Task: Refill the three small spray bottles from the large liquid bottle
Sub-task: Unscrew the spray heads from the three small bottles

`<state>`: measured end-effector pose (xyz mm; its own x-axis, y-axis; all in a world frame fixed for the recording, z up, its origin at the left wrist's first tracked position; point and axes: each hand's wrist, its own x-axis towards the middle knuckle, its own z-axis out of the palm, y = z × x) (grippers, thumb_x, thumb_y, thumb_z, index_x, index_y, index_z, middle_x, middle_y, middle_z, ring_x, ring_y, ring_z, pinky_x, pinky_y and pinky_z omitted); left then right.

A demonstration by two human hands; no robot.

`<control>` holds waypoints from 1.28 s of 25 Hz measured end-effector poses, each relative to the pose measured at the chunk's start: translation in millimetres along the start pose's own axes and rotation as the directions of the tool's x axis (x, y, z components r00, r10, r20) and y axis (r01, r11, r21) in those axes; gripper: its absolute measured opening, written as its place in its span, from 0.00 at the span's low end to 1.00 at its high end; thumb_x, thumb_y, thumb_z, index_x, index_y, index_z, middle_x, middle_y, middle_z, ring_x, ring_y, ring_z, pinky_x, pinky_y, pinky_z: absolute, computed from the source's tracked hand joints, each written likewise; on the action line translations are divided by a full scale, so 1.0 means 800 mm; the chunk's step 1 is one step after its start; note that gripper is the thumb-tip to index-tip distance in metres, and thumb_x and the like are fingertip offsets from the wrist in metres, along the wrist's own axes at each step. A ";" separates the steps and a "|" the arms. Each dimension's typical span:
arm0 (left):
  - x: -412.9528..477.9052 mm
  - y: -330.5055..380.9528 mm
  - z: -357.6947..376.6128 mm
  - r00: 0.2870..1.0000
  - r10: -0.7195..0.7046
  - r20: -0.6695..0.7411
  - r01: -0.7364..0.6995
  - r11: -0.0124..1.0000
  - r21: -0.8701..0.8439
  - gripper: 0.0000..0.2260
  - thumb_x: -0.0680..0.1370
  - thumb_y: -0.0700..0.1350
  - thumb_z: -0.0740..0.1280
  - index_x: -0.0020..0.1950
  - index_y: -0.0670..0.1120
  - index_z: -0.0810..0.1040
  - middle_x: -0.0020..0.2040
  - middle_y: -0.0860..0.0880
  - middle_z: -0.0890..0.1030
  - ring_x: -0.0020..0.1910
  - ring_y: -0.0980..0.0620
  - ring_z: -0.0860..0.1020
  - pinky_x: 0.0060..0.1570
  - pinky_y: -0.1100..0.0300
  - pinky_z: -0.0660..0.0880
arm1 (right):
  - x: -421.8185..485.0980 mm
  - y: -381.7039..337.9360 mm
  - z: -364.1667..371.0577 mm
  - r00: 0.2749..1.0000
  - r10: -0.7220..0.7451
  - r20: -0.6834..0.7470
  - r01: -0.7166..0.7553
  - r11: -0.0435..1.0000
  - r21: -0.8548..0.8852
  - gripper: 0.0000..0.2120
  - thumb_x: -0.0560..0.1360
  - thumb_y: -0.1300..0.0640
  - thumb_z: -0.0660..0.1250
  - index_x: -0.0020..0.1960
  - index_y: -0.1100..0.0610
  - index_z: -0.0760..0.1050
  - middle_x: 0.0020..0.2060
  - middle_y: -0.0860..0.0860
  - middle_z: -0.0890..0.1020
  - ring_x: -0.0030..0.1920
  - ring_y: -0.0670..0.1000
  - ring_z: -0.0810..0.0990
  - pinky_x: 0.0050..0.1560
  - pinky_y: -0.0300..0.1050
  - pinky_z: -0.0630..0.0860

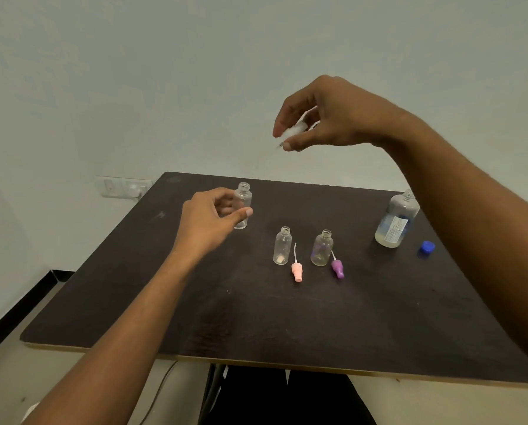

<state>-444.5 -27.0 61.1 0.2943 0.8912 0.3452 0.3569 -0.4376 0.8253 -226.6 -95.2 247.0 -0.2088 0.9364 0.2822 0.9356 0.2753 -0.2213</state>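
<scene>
Two hands, left [209,217] gripping bottle [243,205], right [327,116] pinching sprayer [293,131]

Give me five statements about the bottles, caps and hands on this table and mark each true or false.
1. All three small clear plastic spray bottles are uncapped. True.
2. The left hand holds the purple spray cap. False: it grips a small bottle; the purple spray cap lies on the dark table.
3. The large clear liquid bottle stands open. True.
4. The round blue cap sits on the large bottle. False: it lies beside it.
5. The right hand holds a white spray cap in the air. True.
</scene>
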 end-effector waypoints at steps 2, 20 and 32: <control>-0.003 -0.010 -0.003 1.000 -0.010 0.004 0.010 1.000 -0.010 0.13 0.72 0.51 0.80 0.54 0.54 0.84 0.45 0.61 0.85 0.45 0.70 0.82 0.50 0.71 0.76 | -0.011 0.004 0.019 0.998 0.052 -0.025 -0.051 0.997 0.056 0.11 0.75 0.51 0.79 0.56 0.48 0.85 0.55 0.49 0.86 0.43 0.48 0.89 0.50 0.44 0.86; -0.020 -0.075 0.047 0.991 -0.105 0.086 0.106 0.994 -0.004 0.17 0.73 0.47 0.80 0.60 0.53 0.81 0.51 0.57 0.85 0.50 0.64 0.83 0.52 0.66 0.78 | -0.081 -0.013 0.270 0.912 0.376 -0.163 -0.373 0.927 0.046 0.09 0.76 0.51 0.71 0.54 0.51 0.85 0.47 0.50 0.87 0.50 0.54 0.85 0.54 0.50 0.82; -0.018 -0.094 0.067 0.984 -0.131 0.118 0.127 0.991 0.033 0.17 0.73 0.45 0.80 0.59 0.51 0.81 0.50 0.57 0.85 0.48 0.64 0.83 0.48 0.70 0.76 | -0.091 -0.021 0.331 0.875 0.466 -0.132 -0.472 0.882 -0.011 0.07 0.76 0.53 0.71 0.51 0.55 0.83 0.46 0.54 0.83 0.48 0.61 0.83 0.44 0.52 0.80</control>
<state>-428.2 -13.2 -29.8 0.3474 0.9204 0.1796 0.4207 -0.3242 0.8473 -302.5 -110.5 -17.4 0.2914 0.9186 0.2668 0.9266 -0.2016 -0.3176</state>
